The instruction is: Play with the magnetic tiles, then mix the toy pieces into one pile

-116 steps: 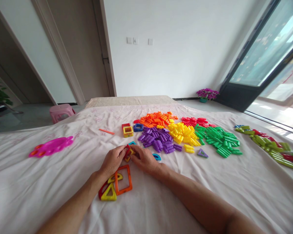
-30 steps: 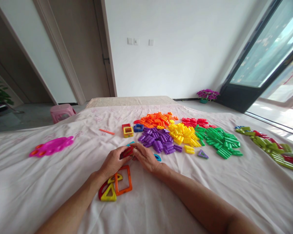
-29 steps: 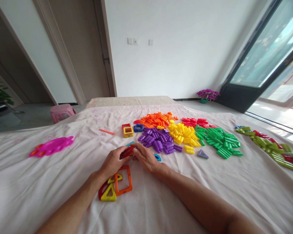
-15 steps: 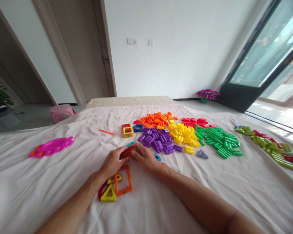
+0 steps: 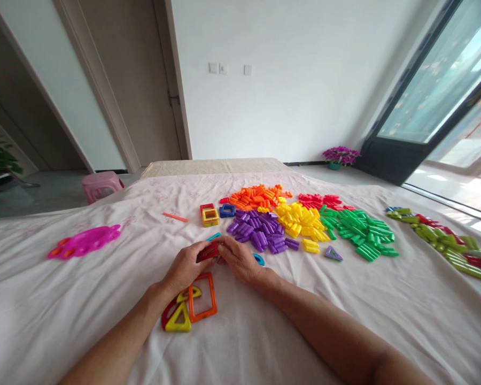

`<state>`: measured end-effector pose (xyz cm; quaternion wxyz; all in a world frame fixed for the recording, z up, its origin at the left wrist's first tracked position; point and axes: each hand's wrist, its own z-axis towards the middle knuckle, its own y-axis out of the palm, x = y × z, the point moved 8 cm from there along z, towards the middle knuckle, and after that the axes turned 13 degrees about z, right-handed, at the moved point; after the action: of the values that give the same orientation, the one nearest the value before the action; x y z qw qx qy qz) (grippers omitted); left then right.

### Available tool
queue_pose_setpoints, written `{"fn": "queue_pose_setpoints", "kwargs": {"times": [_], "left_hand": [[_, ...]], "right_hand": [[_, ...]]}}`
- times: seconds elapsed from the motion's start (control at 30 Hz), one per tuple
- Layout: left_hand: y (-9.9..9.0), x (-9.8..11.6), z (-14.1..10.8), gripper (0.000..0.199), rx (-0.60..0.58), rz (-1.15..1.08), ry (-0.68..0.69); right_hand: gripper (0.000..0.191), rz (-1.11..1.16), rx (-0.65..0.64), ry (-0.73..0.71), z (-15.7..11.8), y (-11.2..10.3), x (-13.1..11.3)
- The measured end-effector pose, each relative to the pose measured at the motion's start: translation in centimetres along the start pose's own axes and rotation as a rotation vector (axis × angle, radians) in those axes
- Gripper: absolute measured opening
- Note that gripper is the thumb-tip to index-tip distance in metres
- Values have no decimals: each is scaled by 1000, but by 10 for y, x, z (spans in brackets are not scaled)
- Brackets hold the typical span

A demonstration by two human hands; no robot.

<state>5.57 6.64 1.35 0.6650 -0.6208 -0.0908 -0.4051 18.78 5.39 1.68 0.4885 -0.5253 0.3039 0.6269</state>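
Both hands meet around a red magnetic tile piece (image 5: 208, 252) above the cloth. My left hand (image 5: 186, 263) is closed on its left side, and my right hand (image 5: 240, 259) pinches its right end; the fingers cover much of it. Just below lie an orange rectangular frame tile (image 5: 214, 299), a yellow triangle tile (image 5: 187, 322) and a yellow rounded tile (image 5: 194, 292), with a red curved tile (image 5: 165, 315) partly under them. A blue tile (image 5: 214, 236) shows behind my fingers, and a blue curved tile (image 5: 258, 259) sits beside my right hand.
Past my hands are heaps of purple (image 5: 260, 231), yellow (image 5: 302, 220), orange (image 5: 256, 198), red (image 5: 320, 201) and green pieces (image 5: 364, 230). Stacked yellow square tiles (image 5: 210, 217) stand by blue ones (image 5: 226, 210). A magenta tray (image 5: 88, 241) lies left; a purple triangle tile (image 5: 333, 253) lies right.
The red tile piece has turned very slightly between my fingers. Both hands stay in almost the same place, and the other pieces have not moved.
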Motion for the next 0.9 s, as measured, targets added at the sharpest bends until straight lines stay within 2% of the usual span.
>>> {"fn": "queue_pose_setpoints", "kwargs": {"times": [0.2,0.37,0.7,0.9], "left_hand": [[1,-2,0,43,-4,3,-2],[2,-4,0,42,-7,17,-5],[2,-4,0,40,-11,44,-3],[1,0,-1,39,-21,59,1]], "right_hand": [[31,-4,5,-9,0,-1,-4],[28,-64,30,-4,1,-1,0],[29,-181,10,-48,-3,1,-6],[30,-156,12,-30,-2,1,-4]]}}
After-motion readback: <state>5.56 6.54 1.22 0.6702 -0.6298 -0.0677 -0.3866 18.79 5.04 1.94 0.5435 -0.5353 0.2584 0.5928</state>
